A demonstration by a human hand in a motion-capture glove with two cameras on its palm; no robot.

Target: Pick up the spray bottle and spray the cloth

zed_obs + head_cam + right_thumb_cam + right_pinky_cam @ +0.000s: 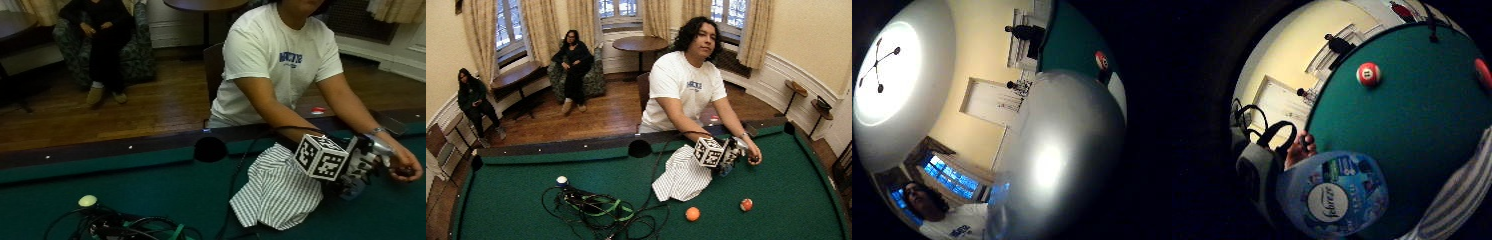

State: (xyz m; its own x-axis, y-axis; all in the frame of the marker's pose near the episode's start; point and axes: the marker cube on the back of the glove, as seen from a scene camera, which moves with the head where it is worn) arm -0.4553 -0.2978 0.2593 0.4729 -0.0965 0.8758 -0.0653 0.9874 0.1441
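My gloved right hand (360,164) grips a spray bottle (351,192) just beside the striped white cloth (278,192), which lies crumpled on the green felt near the table's rail. In the wide outside view the hand (731,154) and the cloth (682,176) sit in front of the person. The bottle's blue label (1333,199) fills the little finger side palm view, with the cloth (1464,197) next to it. Its pale body (1067,155) fills the thumb side view. Whether the bottle's base touches the felt is hidden.
The person's bare hand (407,168) rests on the felt to the right. A red striped ball (746,204) and an orange ball (692,213) lie nearer the table's middle. Cables (592,207) and a white ball (561,180) lie to the left. A pocket (210,149) is in the rail.
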